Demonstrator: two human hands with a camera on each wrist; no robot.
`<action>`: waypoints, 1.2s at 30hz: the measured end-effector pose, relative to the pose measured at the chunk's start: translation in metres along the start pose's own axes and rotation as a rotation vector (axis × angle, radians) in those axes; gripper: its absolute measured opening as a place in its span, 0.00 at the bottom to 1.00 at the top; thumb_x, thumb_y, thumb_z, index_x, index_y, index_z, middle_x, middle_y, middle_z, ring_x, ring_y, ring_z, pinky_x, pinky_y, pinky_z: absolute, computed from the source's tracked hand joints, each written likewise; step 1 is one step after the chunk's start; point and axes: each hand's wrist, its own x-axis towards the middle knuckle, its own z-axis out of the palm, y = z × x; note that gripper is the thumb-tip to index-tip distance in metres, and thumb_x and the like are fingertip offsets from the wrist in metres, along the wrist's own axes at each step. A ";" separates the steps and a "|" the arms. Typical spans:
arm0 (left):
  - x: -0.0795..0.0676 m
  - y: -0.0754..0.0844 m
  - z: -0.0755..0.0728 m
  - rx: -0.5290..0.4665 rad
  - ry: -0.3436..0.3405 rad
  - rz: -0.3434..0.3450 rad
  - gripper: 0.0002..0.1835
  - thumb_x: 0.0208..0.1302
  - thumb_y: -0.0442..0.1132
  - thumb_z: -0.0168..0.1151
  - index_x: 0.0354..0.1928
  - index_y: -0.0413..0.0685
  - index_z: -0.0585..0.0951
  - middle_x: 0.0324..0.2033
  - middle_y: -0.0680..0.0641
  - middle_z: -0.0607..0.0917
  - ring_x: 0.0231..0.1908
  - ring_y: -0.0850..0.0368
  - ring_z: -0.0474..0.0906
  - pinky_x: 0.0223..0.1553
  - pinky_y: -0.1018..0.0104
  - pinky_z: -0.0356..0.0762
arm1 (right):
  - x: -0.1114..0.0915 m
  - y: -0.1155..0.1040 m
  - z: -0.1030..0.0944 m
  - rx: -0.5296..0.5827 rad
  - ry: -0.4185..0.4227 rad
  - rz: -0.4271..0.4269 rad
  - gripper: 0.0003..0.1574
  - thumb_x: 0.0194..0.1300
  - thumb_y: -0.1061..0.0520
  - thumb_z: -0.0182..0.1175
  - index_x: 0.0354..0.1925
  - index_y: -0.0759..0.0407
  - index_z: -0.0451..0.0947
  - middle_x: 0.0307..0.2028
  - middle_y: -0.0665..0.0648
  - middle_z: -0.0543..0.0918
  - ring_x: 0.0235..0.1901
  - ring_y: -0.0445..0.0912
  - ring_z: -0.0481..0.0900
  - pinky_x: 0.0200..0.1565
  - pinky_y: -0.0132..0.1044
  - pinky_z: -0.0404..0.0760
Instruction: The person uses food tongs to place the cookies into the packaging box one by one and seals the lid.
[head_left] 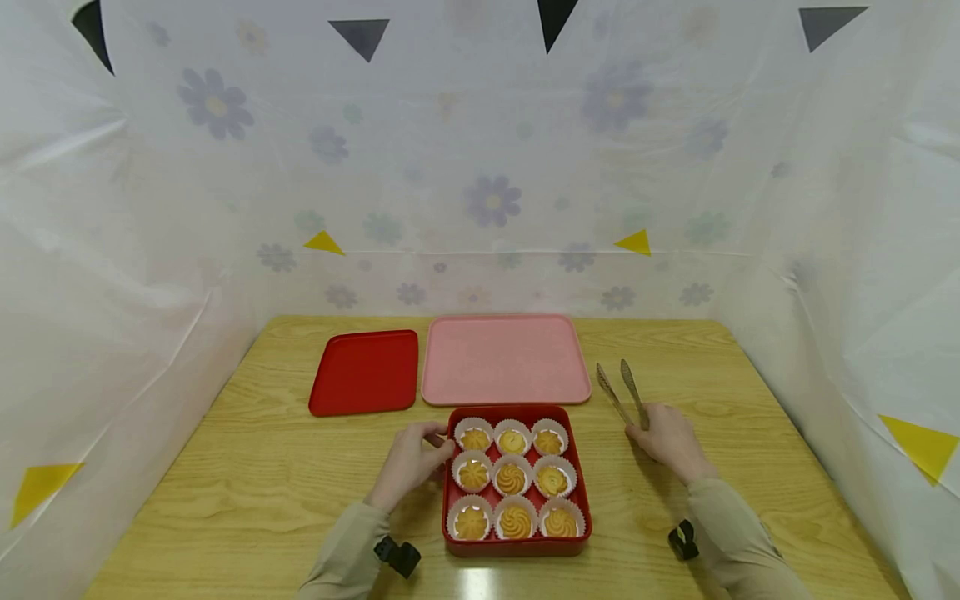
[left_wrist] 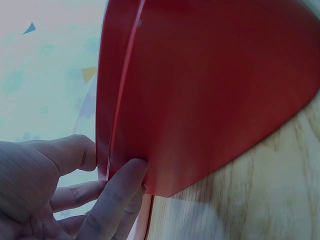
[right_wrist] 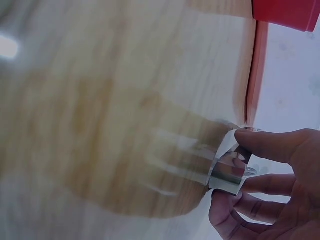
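A red box stands near the table's front, holding several piped butter cookies in white paper cups. My left hand is at the box's left side. In the left wrist view, its thumb meets the box's rim and its fingers lie against the red wall. To the right of the box, my right hand grips metal tongs by their rear part. The tong tips point away from me and are spread apart with nothing between them. The right wrist view shows the shiny bent end of the tongs between thumb and fingers.
Behind the box lies a pink rectangular tray. Left of it is a flat red square tray or lid. Wood-grain table surrounds these things. White sheeting with flower prints encloses the back and both sides.
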 end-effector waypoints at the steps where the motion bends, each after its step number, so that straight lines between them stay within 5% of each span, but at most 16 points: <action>1: 0.000 0.000 0.000 -0.003 -0.001 -0.002 0.17 0.63 0.33 0.64 0.52 0.33 0.83 0.34 0.38 0.87 0.25 0.52 0.85 0.24 0.70 0.80 | 0.000 0.000 0.000 -0.001 -0.001 -0.001 0.14 0.64 0.57 0.65 0.36 0.69 0.77 0.23 0.58 0.77 0.23 0.48 0.72 0.24 0.39 0.70; 19: 0.001 0.000 0.000 -0.001 0.007 -0.013 0.17 0.62 0.34 0.64 0.52 0.34 0.83 0.34 0.38 0.87 0.24 0.52 0.85 0.22 0.69 0.79 | 0.002 0.001 0.000 0.006 -0.018 -0.001 0.19 0.63 0.56 0.66 0.43 0.72 0.79 0.27 0.62 0.82 0.25 0.49 0.77 0.30 0.47 0.79; 27: 0.000 0.000 0.000 -0.022 -0.003 -0.011 0.17 0.63 0.33 0.63 0.53 0.33 0.83 0.35 0.38 0.87 0.24 0.49 0.86 0.23 0.60 0.84 | 0.001 0.004 0.000 0.034 0.015 -0.025 0.19 0.63 0.51 0.68 0.30 0.64 0.73 0.23 0.57 0.75 0.25 0.48 0.71 0.26 0.39 0.69; 31: 0.001 -0.002 -0.001 -0.055 -0.030 -0.035 0.18 0.65 0.34 0.63 0.54 0.32 0.82 0.36 0.37 0.87 0.24 0.50 0.86 0.24 0.57 0.85 | -0.001 0.003 0.000 -0.010 0.049 -0.044 0.30 0.64 0.47 0.67 0.44 0.75 0.76 0.36 0.72 0.79 0.36 0.63 0.78 0.36 0.54 0.79; 36: 0.006 -0.006 -0.010 -0.113 -0.030 -0.098 0.20 0.66 0.42 0.66 0.53 0.33 0.82 0.38 0.38 0.85 0.27 0.51 0.85 0.29 0.58 0.87 | -0.004 -0.004 -0.001 -0.056 0.093 -0.058 0.46 0.66 0.45 0.66 0.65 0.80 0.67 0.58 0.83 0.71 0.57 0.78 0.69 0.56 0.71 0.71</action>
